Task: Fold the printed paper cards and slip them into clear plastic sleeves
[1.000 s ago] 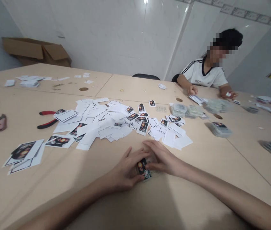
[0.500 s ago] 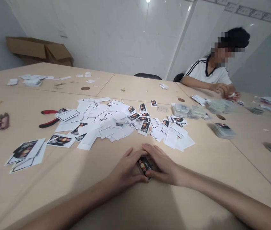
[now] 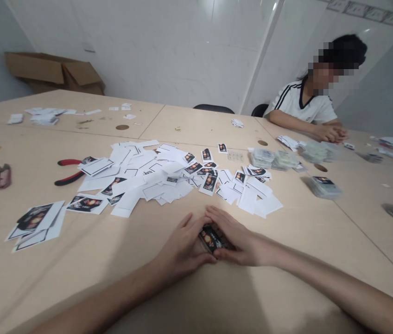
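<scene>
On the table in front of me lies a small flat case with a black, orange-marked label, partly covered by my fingers. My left hand curls around its left side, thumb at the near edge. From the right, my right hand closes on it, its thumb by the lower corner. The fingertips of both hands meet at the case's far end. Just beyond them spreads a pile of white paper cards, several printed with the same dark picture.
Red-handled pliers lie left of the pile, their jaws under cards. More cards rest at near left. Stacked clear cases stand to the right. Across the table sits a person with hands together. A cardboard box is behind.
My hands stay around the case, with the right fingers slightly shifted. The other person's hands have come down together on the table. The view has moved a little.
</scene>
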A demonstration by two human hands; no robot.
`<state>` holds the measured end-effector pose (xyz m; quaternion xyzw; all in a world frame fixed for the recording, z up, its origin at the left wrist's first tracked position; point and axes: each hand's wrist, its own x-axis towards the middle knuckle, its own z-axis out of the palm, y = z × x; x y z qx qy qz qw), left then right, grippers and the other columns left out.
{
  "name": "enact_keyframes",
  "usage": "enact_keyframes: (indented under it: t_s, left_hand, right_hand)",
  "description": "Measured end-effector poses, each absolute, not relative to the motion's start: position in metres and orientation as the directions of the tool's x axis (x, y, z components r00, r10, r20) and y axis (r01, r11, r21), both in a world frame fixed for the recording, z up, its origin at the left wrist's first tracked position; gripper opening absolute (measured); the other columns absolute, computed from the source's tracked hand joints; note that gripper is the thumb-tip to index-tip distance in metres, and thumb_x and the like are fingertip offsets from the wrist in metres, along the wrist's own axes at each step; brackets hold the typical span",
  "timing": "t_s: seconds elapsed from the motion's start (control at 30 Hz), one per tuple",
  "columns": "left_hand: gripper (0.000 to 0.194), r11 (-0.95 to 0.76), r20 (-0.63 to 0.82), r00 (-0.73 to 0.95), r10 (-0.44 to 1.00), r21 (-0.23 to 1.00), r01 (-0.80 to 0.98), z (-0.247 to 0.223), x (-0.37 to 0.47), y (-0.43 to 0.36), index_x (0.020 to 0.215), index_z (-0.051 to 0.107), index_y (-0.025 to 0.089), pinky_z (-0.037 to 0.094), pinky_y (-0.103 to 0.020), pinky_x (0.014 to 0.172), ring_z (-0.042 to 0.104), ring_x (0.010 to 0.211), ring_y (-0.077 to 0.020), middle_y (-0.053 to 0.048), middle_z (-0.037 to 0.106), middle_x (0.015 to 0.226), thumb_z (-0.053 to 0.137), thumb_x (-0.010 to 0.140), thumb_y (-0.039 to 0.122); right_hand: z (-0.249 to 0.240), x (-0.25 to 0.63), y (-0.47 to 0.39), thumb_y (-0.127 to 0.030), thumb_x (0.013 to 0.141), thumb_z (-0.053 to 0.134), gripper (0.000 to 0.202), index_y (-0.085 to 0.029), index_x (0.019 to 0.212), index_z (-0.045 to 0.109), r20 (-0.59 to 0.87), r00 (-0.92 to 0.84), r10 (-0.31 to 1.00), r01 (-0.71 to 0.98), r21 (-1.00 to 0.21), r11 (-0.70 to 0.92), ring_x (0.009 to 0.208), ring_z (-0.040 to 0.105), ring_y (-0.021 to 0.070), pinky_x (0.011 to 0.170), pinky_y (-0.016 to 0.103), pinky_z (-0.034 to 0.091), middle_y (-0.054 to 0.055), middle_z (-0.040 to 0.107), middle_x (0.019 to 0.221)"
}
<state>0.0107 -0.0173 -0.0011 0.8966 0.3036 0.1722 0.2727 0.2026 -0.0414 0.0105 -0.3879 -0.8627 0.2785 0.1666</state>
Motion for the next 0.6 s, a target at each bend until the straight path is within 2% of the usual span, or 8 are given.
enact_keyframes:
  t_s: [0.17, 0.27, 0.47, 0.6]
  left_hand:
    - [0.058, -0.667, 0.158, 0.741, 0.652, 0.586, 0.461, 0.001, 0.011, -0.019, 0.119, 0.026, 0.023, 0.017, -0.045, 0.102, 0.042, 0.112, -0.0219, -0.005, 0.047, 0.12, 0.055, 0.071, 0.038]
    - [0.057, -0.661, 0.158, 0.742, 0.651, 0.599, 0.452, 0.002, 0.012, -0.019, 0.118, 0.028, 0.024, 0.017, -0.046, 0.101, 0.044, 0.111, -0.0221, -0.005, 0.049, 0.118, 0.056, 0.071, 0.038]
    - [0.054, -0.639, 0.147, 0.732, 0.665, 0.619, 0.456, 0.003, 0.013, -0.017, 0.114, 0.032, 0.023, 0.018, -0.046, 0.101, 0.045, 0.11, -0.0218, -0.005, 0.051, 0.116, 0.059, 0.068, 0.036]
    - [0.055, -0.629, 0.121, 0.73, 0.673, 0.612, 0.479, 0.003, 0.013, -0.018, 0.114, 0.03, 0.023, 0.018, -0.047, 0.101, 0.044, 0.11, -0.0218, -0.005, 0.049, 0.117, 0.059, 0.068, 0.038]
  right_hand:
    - [0.013, 0.212, -0.038, -0.023, 0.078, 0.048, 0.073, -0.016, 0.134, 0.001, 0.042, -0.694, 0.719, 0.505, -0.683, 0.528, 0.129, 0.001, 0.0186, 0.104, 0.041, 0.014, 0.011, 0.004, 0.14]
    - [0.014, 0.214, -0.037, -0.018, 0.08, 0.044, 0.069, -0.019, 0.134, 0.0, 0.026, -0.712, 0.702, 0.49, -0.699, 0.522, 0.129, 0.001, 0.0175, 0.104, 0.042, 0.013, 0.008, 0.003, 0.141]
    - [0.016, 0.212, -0.039, -0.03, 0.075, 0.054, 0.081, -0.016, 0.134, 0.0, 0.02, -0.696, 0.717, 0.527, -0.664, 0.53, 0.128, -0.001, 0.0219, 0.104, 0.044, 0.014, 0.011, 0.003, 0.141]
    - [0.016, 0.216, -0.036, -0.021, 0.079, 0.046, 0.07, -0.019, 0.134, 0.001, 0.0, -0.723, 0.691, 0.495, -0.697, 0.518, 0.129, 0.001, 0.0176, 0.104, 0.042, 0.014, 0.008, 0.004, 0.141]
